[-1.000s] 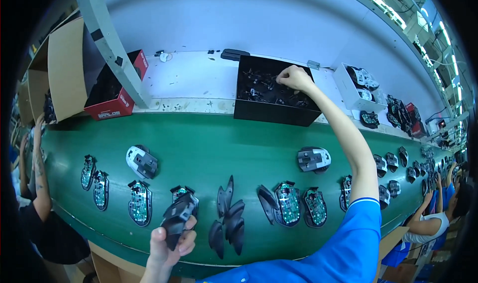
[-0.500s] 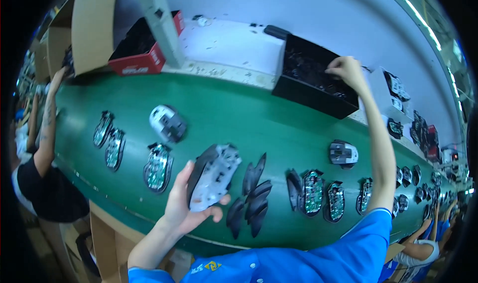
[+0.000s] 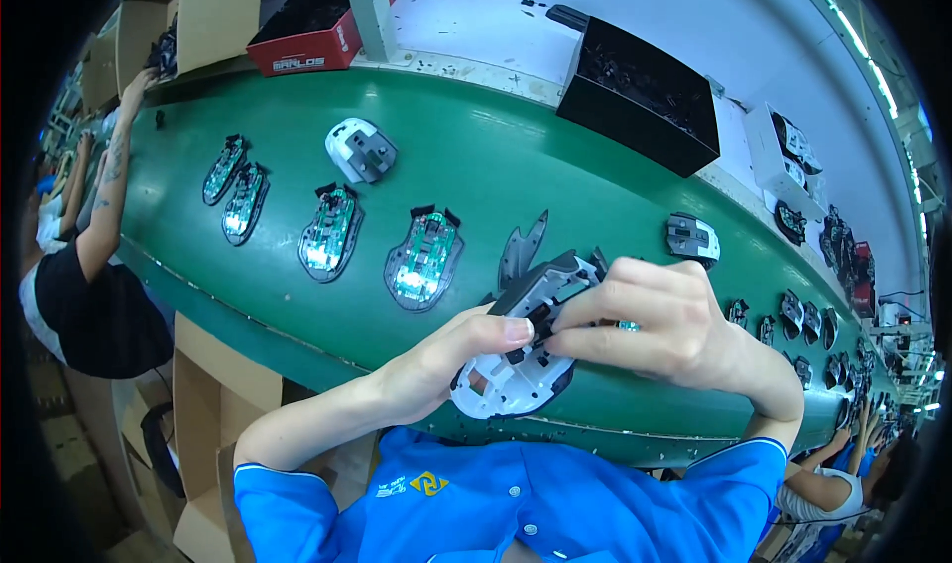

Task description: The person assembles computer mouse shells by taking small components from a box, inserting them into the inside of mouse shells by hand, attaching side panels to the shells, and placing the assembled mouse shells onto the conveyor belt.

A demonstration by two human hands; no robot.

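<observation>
My left hand point(image 3: 451, 358) holds a computer mouse top shell point(image 3: 524, 340), grey and black outside, white inside, turned underside up over the near edge of the green conveyor belt point(image 3: 476, 167). My right hand point(image 3: 659, 320) rests on the shell's upper side, fingers pressed onto a small part inside it; what the part is I cannot tell. Just left of the shell lies a mouse base with a green circuit board point(image 3: 424, 256). Dark shell pieces point(image 3: 523, 246) lie behind my hands.
More circuit-board bases point(image 3: 329, 231) point(image 3: 234, 184) and a grey-white mouse body point(image 3: 361, 151) lie on the belt's left. A black parts bin point(image 3: 643, 97) and a red box point(image 3: 309, 28) stand behind it. An assembled mouse point(image 3: 691, 236) lies right. Another person point(image 3: 84, 266) works at left.
My right hand has come back from the black bin to the shell. My left hand has brought the shell closer and turned it underside up.
</observation>
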